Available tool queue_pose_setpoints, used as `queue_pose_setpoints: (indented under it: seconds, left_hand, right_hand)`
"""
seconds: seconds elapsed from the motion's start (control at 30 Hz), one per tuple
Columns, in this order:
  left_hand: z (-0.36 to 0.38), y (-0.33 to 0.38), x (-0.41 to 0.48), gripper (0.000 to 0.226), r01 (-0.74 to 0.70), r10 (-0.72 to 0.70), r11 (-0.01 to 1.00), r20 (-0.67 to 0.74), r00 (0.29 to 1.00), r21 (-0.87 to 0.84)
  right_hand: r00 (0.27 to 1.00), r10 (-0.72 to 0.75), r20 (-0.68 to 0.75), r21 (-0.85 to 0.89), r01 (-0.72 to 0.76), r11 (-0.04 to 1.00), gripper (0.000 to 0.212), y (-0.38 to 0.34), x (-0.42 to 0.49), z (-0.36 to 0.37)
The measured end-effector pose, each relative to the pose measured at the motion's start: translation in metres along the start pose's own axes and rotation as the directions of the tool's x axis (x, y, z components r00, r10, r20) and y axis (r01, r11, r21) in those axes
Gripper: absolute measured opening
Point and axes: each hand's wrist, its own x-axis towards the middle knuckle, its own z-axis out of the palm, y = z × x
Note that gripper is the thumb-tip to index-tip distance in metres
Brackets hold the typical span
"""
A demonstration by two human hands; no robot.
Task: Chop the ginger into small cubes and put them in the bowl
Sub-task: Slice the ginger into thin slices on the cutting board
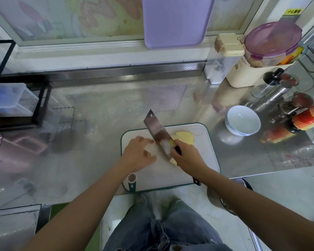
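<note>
On a white cutting board with a green rim (205, 160), yellow ginger slices (186, 137) lie at the far right. A smaller ginger piece (173, 161) sits near the cleaver's heel. My right hand (187, 156) grips the black handle of a cleaver (157, 132), whose blade points away to the upper left. My left hand (137, 154) rests on the board just left of the blade, fingers loosely spread toward it and holding nothing. An empty white bowl (242, 120) stands on the steel counter to the right of the board.
Sauce bottles and jars (297, 116) crowd the counter's right side, behind the bowl. A cream container (243, 75) with a purple-lidded box (272, 40) stands at the back right. A purple board (176, 20) leans on the back wall. A black rack (16, 98) stands at the left.
</note>
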Motion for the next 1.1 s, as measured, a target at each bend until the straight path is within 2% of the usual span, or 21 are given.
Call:
queue_pose_setpoints:
  seconds: [0.03, 0.07, 0.13, 0.2, 0.3, 0.4, 0.53, 0.6, 0.73, 0.8, 0.9, 0.93, 1.1]
  left_hand:
    - [0.001, -0.005, -0.003, 0.051, -0.049, 0.031, 0.987, 0.115, 0.993, 0.155]
    - [0.002, -0.009, -0.005, 0.05, -0.081, 0.038, 0.963, 0.171, 0.985, 0.256]
    - [0.004, -0.012, -0.007, 0.036, -0.047, 0.019, 0.953, 0.094, 0.995, 0.299]
    - [0.006, -0.014, -0.009, 0.022, 0.074, -0.064, 0.984, -0.063, 0.996, 0.163]
    - [0.012, -0.015, -0.012, 0.018, 0.268, -0.294, 0.953, -0.222, 0.93, -0.138]
    - [0.023, -0.011, -0.013, 0.021, 0.373, -0.457, 0.864, -0.216, 0.863, -0.337]
    - [0.039, -0.001, -0.013, 0.04, 0.34, -0.538, 0.732, -0.195, 0.82, -0.59]
    - [0.042, -0.002, -0.015, 0.038, 0.339, -0.58, 0.642, -0.147, 0.801, -0.688]
    - [0.042, -0.006, -0.017, 0.016, 0.345, -0.589, 0.568, -0.075, 0.805, -0.747]
    - [0.042, -0.007, -0.017, 0.021, 0.354, -0.594, 0.564, -0.069, 0.802, -0.746]
    - [0.039, -0.003, -0.017, 0.015, 0.338, -0.576, 0.574, -0.074, 0.814, -0.746]
    - [0.038, -0.003, -0.016, 0.02, 0.336, -0.571, 0.582, -0.077, 0.817, -0.74]
    - [0.038, -0.005, -0.014, 0.021, 0.329, -0.555, 0.617, -0.1, 0.825, -0.715]
  right_hand:
    - [1.0, 0.009, 0.001, -0.051, -0.009, 0.999, 0.026, 0.001, -0.002, 0.0]
    - [1.0, 0.007, 0.0, -0.096, -0.007, 0.995, 0.026, 0.004, -0.003, 0.0]
    - [1.0, 0.02, 0.005, -0.151, -0.019, 0.988, 0.022, 0.006, -0.005, 0.001]
    - [0.999, 0.036, 0.014, -0.178, -0.033, 0.983, 0.019, 0.004, -0.008, 0.003]
    - [0.999, 0.029, 0.027, -0.243, -0.021, 0.97, 0.018, -0.003, -0.012, 0.007]
    - [0.999, 0.0, 0.04, -0.31, 0.012, 0.951, 0.021, -0.01, -0.013, 0.014]
    - [0.996, -0.018, 0.091, -0.394, 0.052, 0.918, 0.018, -0.016, -0.011, 0.029]
    - [0.991, 0.003, 0.13, -0.42, 0.053, 0.906, 0.016, -0.018, -0.011, 0.037]
    - [0.978, 0.035, 0.206, -0.423, 0.057, 0.904, 0.02, -0.018, -0.009, 0.044]
    - [0.982, 0.016, 0.19, -0.422, 0.067, 0.904, 0.022, -0.019, -0.008, 0.04]
    - [0.988, -0.047, 0.15, -0.395, 0.104, 0.913, 0.025, -0.022, -0.008, 0.026]
    - [0.988, -0.061, 0.143, -0.391, 0.114, 0.913, 0.025, -0.024, -0.009, 0.02]
    - [0.976, -0.044, 0.215, -0.451, 0.139, 0.882, 0.024, -0.035, -0.018, 0.01]
